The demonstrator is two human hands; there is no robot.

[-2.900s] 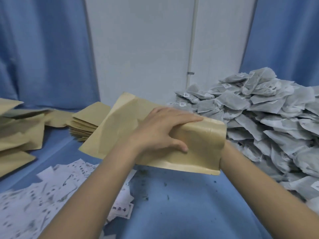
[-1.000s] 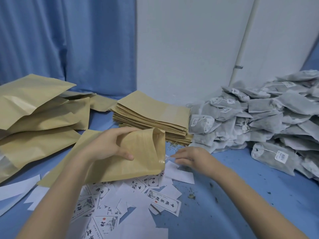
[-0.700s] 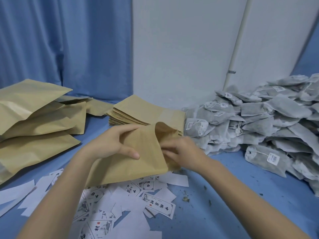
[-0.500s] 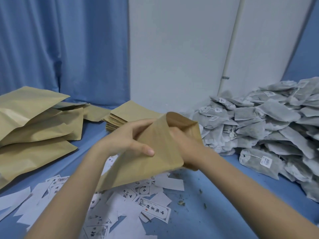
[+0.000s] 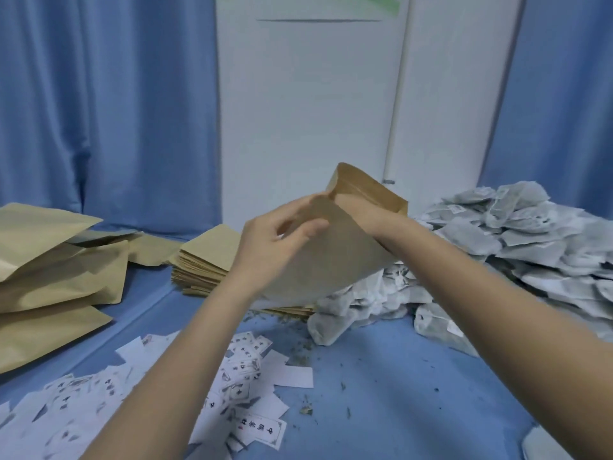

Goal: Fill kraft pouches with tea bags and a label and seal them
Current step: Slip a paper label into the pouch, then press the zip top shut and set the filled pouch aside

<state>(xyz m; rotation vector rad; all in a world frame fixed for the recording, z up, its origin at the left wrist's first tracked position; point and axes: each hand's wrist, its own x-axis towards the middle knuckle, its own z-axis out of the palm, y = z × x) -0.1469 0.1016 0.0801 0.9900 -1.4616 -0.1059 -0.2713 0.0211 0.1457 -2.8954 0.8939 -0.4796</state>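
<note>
A: Pouch (image 5: 331,254) looking plain tan kraft, mouth gaping, held above the blue table (image 5: 381,360).
B: Axis?
A: Tilting, mouth pointing up-right. Left hand (image 5: 275,240) pinching its edge; right hand (image 5: 371,214) reaching inside, grip unclear.

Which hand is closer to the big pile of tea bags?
The right hand. It reaches into the mouth of the kraft pouch, just beside the tea bag pile. The left hand holds the pouch's other side, farther from the pile.
</note>
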